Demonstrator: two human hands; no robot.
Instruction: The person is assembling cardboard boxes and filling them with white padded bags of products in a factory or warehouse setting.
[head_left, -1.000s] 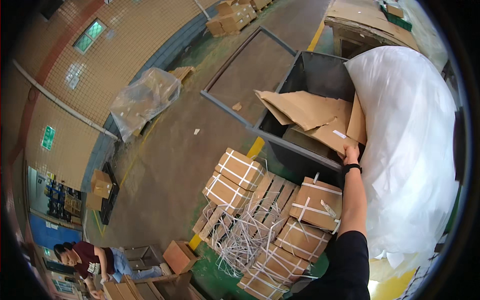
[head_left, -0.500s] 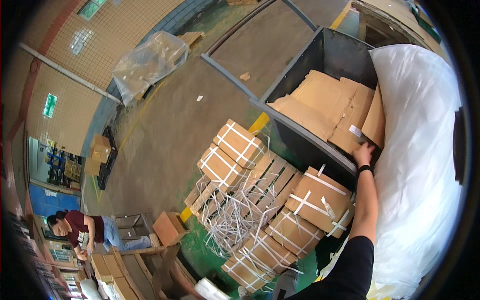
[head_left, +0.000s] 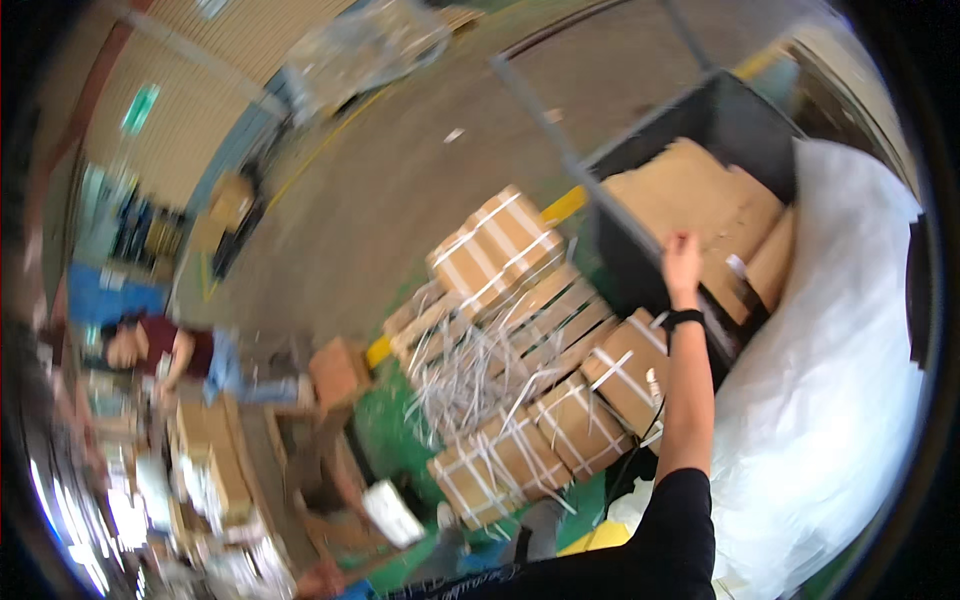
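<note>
My right hand (head_left: pixel 682 262) is over the near rim of a dark grey bin cart (head_left: pixel 635 235), a black band on its wrist. Its fingers look loosely extended, with nothing visible in them. Flattened brown cardboard (head_left: pixel 700 190) lies inside the cart, and another cardboard piece (head_left: pixel 772 262) leans at its right side. At the lower edge, a blurred skin-coloured shape seems to be my left hand (head_left: pixel 320 578); its fingers cannot be made out. Strapped cartons (head_left: pixel 500 245) and a tangle of white strapping (head_left: pixel 465 375) rest on a wooden pallet (head_left: pixel 555 345).
A large white plastic bag (head_left: pixel 830 420) bulges at the right beside the cart. More strapped cartons (head_left: pixel 500 465) line the pallet's near side. At the left, a person (head_left: pixel 175 350) in a dark red shirt stands near boxes (head_left: pixel 215 450). A plastic-covered stack (head_left: pixel 365 55) is by the far wall.
My right hand has come away from the cardboard at the cart's right end and moved left, to above the near rim. The whole view has shifted and blurred.
</note>
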